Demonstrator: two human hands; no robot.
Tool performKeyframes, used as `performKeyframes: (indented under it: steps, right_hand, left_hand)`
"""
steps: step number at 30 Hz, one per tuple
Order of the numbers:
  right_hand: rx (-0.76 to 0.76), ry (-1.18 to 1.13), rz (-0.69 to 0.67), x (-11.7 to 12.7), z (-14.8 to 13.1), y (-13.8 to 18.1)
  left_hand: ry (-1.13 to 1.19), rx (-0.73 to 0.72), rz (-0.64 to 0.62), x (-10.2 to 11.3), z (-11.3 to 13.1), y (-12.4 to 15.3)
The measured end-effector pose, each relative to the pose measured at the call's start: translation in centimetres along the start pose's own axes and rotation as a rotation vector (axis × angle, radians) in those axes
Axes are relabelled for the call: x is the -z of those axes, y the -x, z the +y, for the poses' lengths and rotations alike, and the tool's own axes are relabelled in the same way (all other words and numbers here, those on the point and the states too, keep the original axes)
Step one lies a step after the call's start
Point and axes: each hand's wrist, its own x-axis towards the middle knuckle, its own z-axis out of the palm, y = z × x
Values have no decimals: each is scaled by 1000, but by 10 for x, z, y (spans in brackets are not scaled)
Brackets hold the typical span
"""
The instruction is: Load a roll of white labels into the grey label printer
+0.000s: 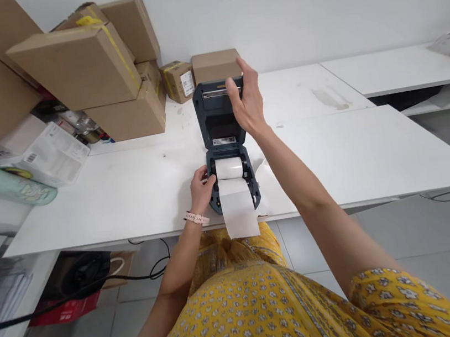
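1. Dark blue-grey plastic label printer [232,190], boxy with rounded corners, smooth matt shell; it stands at the near edge of the white table, about the middle of its length, with its hinged lid open.
2. Open printer lid [217,111], same dark plastic, tilted up and back toward the far side; a pale metal bar runs across its top edge and a small white sticker sits low on its inner face.
3. White paper label roll [229,168], a smooth cylinder lying crosswise in the printer's bay; a flat white strip of label paper [239,211] runs from it toward the near side and hangs over the table edge.
4. Left hand [201,187], fingers curled against the left side of the printer body beside the roll, touching it; a pale pink watch strap [197,217] circles the wrist.
5. Right hand [246,101], arm stretched far, fingers closed over the top right edge of the lid, holding it.
6. White laminate table [353,156], flat, smooth, rectangular.
7. Brown corrugated cardboard boxes [80,66], matt, stacked at far left against the wall, some with yellow tape; two smaller ones stand just behind the lid.
8. Yellow patterned fabric garment [269,307], printed with small flowers, near foreground.
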Motion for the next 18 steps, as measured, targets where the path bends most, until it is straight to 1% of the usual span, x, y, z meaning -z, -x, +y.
performKeyframes:
  steps: [2,3,5,6,7,8,11,13,15,16,18]
  right_hand:
    - [22,28,-37,2,5,-5]
    - [45,44,-40,6,5,-2]
    - [119,66,-42,15,-1,13]
    - [161,70,-74,20,-5,23]
    - [194,71,-148,24,-10,35]
    - [215,77,-266,27,-13,46]
    - [190,163,-740,27,-13,72]
    - [122,257,-1000,20,-7,80]
    - [71,320,-1159,7,-1,82]
    - [56,340,-1205,0,2,82]
    - [44,365,-1234,-12,6,81]
  left_hand:
    - [-62,30,-49,3,5,1]
    - [-132,46,-71,5,10,0]
    - [-353,86,-120,9,23,-2]
    - [-482,101,-152,11,30,-4]
    - [-607,109,-189,12,37,-7]
    - [-717,115,-226,12,43,-9]
    - [-929,105,-330,12,54,-15]
    - [-994,92,-370,10,57,-17]
    - [-1023,80,-396,10,58,-18]
    - [-1030,76,-406,10,58,-18]
    - [-1035,65,-417,10,57,-18]
